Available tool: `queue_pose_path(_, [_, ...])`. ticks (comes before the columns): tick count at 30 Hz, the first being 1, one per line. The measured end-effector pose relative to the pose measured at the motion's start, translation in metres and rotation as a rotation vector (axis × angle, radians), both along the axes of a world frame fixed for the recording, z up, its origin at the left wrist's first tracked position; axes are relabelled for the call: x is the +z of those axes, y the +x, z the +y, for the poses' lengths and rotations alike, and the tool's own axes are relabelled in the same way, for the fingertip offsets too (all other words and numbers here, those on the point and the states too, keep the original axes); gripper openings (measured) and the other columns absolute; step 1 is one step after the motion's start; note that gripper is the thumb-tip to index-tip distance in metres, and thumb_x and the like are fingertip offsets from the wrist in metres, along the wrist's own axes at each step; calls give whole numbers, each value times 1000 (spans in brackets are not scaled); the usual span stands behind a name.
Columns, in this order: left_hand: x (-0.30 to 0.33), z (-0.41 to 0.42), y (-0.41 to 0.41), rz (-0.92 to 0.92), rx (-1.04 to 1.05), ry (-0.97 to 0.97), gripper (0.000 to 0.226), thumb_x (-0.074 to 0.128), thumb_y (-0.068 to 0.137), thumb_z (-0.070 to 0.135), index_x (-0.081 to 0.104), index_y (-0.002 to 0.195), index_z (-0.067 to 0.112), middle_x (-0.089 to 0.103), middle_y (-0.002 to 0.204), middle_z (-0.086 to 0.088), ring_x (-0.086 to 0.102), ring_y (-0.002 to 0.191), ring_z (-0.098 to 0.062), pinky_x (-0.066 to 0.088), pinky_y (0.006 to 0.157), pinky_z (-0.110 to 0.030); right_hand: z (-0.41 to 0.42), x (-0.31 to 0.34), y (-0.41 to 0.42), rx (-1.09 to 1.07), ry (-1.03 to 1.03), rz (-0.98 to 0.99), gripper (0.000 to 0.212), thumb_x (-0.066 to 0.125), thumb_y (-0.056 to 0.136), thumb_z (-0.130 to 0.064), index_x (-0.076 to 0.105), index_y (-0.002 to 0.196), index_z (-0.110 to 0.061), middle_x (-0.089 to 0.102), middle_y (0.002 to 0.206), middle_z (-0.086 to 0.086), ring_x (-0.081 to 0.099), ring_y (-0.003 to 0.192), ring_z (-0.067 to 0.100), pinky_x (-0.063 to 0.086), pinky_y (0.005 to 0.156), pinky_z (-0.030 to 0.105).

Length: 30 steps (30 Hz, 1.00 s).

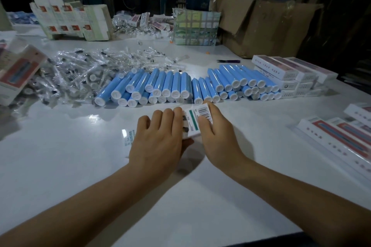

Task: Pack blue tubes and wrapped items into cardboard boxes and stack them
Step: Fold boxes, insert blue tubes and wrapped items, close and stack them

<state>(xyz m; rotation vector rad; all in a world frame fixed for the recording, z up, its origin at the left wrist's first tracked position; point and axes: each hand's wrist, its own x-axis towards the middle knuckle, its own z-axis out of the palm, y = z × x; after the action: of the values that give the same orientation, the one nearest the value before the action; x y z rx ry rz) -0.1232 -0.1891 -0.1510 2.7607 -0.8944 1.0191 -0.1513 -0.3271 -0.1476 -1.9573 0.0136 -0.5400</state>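
Observation:
Both hands hold one small white box with a barcode and a green stripe, just above the white table. My left hand grips its left side, fingers curled over the top and thumb underneath. My right hand grips its right end. Behind the box lie two heaps of blue tubes with white caps, one in the middle and one to the right. A pile of clear-wrapped items spreads at the left.
Stacked white product boxes stand at the right, more lie at the far right edge. A tilted box sits at the left. Flat carton blanks, a taped bundle and a big brown carton line the back. Small scissors lie behind the tubes.

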Motion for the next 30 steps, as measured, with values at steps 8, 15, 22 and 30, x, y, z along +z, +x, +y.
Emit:
queue_pose_path(8, [1, 1, -1, 4, 5, -12, 63, 60, 78, 47, 60, 114, -4, 64, 96, -20, 61, 79, -35, 51, 68, -46, -3, 5, -5, 107, 314, 69, 51, 37, 96, -41, 38, 143, -24, 62, 103, -2, 67, 87, 4, 55, 67, 20])
queue_pose_path(15, [2, 2, 1, 3, 1, -16, 65, 61, 74, 50, 61, 114, -1, 65, 96, -17, 62, 80, -33, 52, 67, -44, -11, 9, -1, 165, 613, 106, 29, 40, 101, -17, 54, 122, -30, 67, 99, 5, 68, 88, 13, 57, 74, 27])
queue_pose_path(22, [5, 5, 0, 13, -15, -50, 65, 51, 78, 52, 60, 115, -1, 65, 98, -16, 62, 81, -33, 51, 68, -43, -13, 8, 0, 135, 623, 61, 29, 39, 102, -16, 59, 122, -25, 71, 98, 3, 69, 92, 15, 57, 70, 27])
queue_pose_path(30, [2, 5, 2, 2, -18, 31, 72, 75, 69, 47, 59, 117, -4, 64, 99, -19, 61, 82, -35, 50, 68, -44, -18, 4, 3, 154, 677, 89, 36, 37, 100, -10, 65, 102, -33, 73, 91, 1, 69, 89, 16, 58, 72, 31])
